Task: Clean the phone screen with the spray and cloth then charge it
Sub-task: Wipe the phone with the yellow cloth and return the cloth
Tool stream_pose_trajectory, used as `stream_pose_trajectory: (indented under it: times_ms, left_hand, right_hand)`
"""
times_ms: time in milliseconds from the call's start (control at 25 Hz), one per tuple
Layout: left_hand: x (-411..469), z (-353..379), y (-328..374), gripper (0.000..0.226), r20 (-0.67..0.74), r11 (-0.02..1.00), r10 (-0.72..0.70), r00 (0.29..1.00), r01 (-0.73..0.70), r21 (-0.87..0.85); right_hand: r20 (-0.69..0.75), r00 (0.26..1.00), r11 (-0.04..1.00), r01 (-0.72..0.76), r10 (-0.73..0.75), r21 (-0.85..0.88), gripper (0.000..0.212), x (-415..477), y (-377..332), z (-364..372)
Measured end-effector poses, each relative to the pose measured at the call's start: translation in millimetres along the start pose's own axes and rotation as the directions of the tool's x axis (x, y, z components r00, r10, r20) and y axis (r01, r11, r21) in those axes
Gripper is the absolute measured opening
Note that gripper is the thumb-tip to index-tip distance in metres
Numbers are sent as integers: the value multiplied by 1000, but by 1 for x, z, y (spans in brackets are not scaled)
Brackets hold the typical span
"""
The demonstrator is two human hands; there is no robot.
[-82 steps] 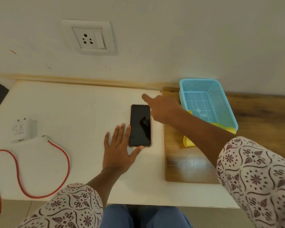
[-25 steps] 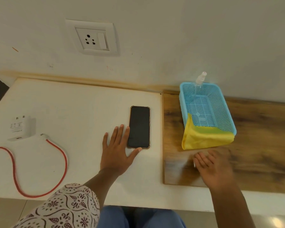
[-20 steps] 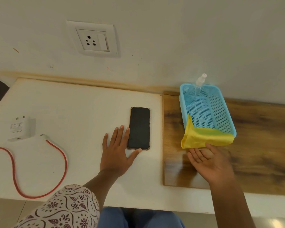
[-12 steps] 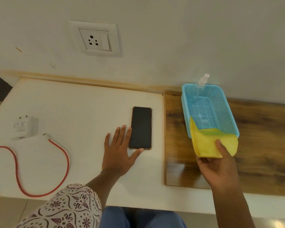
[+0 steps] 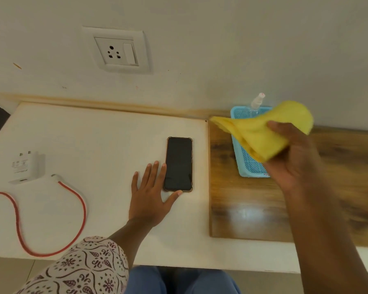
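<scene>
A black phone (image 5: 178, 163) lies screen up on the white table (image 5: 89, 145). My left hand (image 5: 151, 194) rests flat beside its lower left corner, fingers spread, thumb touching the bottom edge. My right hand (image 5: 293, 160) is raised over the blue basket (image 5: 248, 164) and grips the yellow cloth (image 5: 263, 130), which hangs in the air and is blurred. A clear spray bottle (image 5: 257, 102) stands in the basket's far end, mostly hidden by the cloth. The white charger (image 5: 25, 166) lies at the far left with its red cable (image 5: 51, 219) looping toward the table's front edge.
A wall socket (image 5: 117, 52) sits on the wall above the table. A wooden board (image 5: 253, 209) covers the right side of the table under the basket. My knees in blue trousers show below the front edge.
My right hand took hold of the yellow cloth at the basket's near end and lifted it up and out. My left hand and the phone have stayed in place.
</scene>
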State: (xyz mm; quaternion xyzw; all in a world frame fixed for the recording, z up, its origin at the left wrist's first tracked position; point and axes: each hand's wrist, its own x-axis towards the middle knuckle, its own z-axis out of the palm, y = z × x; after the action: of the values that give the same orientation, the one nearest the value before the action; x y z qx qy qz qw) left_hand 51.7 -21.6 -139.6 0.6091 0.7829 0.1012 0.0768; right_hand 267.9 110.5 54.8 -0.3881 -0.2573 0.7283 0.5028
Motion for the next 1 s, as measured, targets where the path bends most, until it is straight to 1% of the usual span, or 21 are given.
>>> stream_pose_trajectory:
  times_ms: [80, 120, 160, 200, 240, 280, 320, 360, 400, 440, 480, 520, 560, 600, 680, 760, 840, 920, 960, 1000]
  left_hand:
    - [0, 0, 0, 82, -3, 1000, 1, 1000, -1, 10]
    - [0, 0, 0, 82, -4, 1000, 2, 1000, -2, 10]
    - [0, 0, 0, 82, -4, 1000, 3, 1000, -3, 7]
    - [0, 0, 0, 82, -2, 1000, 4, 1000, -4, 6]
    - [0, -1, 0, 82, 4, 1000, 3, 1000, -3, 6]
    - [1, -1, 0, 83, 9, 1000, 1, 1000, -1, 8]
    - [1, -1, 0, 83, 10, 1000, -1, 1000, 1, 11]
    - [1, -1, 0, 84, 10, 1000, -3, 1000, 3, 12]
    - [1, -1, 1, 84, 11, 1000, -4, 1000, 4, 15]
    - [1, -2, 1, 84, 14, 1000, -5, 1000, 5, 21]
    - [1, -2, 1, 84, 14, 1000, -6, 1000, 5, 28]
    - [1, -2, 0, 83, 11, 999, -5, 1000, 4, 33]
    - [1, -2, 0, 83, 8, 999, -2, 1000, 1, 32]
    - [1, -2, 0, 82, 8, 1000, 1, 1000, -1, 29]
    - [1, -1, 0, 83, 3, 1000, 5, 1000, -5, 21]
    - [1, -2, 0, 83, -9, 1000, 6, 1000, -6, 19]
    - [1, -2, 0, 83, -13, 1000, 7, 1000, -6, 22]
    - [1, -3, 0, 81, -15, 1000, 3, 1000, -3, 13]
    - [1, -3, 1, 80, -15, 1000, 0, 1000, 0, 7]
    - [1, -3, 1, 80, -13, 1000, -3, 1000, 3, 3]
  right_hand:
    - [-10, 996, 996, -90, 90, 5, 37, 18, 7, 17]
    - [-23, 993, 992, -116, 115, -54, 40, 28, 10, 27]
    - [-43, 993, 979, -119, 113, -168, 41, 38, 13, 35]
    - [-71, 995, 935, -92, 71, -344, 42, 48, 15, 44]
    - [-83, 996, 827, -34, -15, -560, 40, 58, 17, 52]
    - [-41, 990, 650, 58, -136, -757, 36, 67, 20, 59]
    - [60, 967, 438, 167, -246, -883, 32, 76, 24, 65]
    - [182, 937, 225, 254, -298, -941, 27, 84, 31, 71]
    - [296, 914, 19, 314, -278, -949, 25, 91, 42, 75]
    - [386, 904, -169, 358, -185, -918, 29, 96, 56, 77]
    - [424, 905, -305, 394, -39, -867, 38, 99, 75, 75]
    - [409, 904, -386, 424, 124, -819, 47, 101, 98, 68]
    - [366, 895, -444, 445, 256, -778, 56, 100, 121, 60]
    - [336, 885, -484, 459, 323, -745, 63, 98, 144, 51]
    - [352, 877, -502, 477, 328, -721, 70, 92, 177, 37]
    - [430, 848, -483, 530, 310, -697, 66, 87, 191, 30]
    - [513, 785, -483, 619, 347, -620, 61, 83, 191, 21]
    - [576, 701, -484, 710, 420, -511, 64, 82, 180, 6]
    - [582, 680, -474, 731, 447, -491, 66, 83, 173, -2]
    - [573, 690, -458, 723, 442, -517, 68, 84, 167, -8]
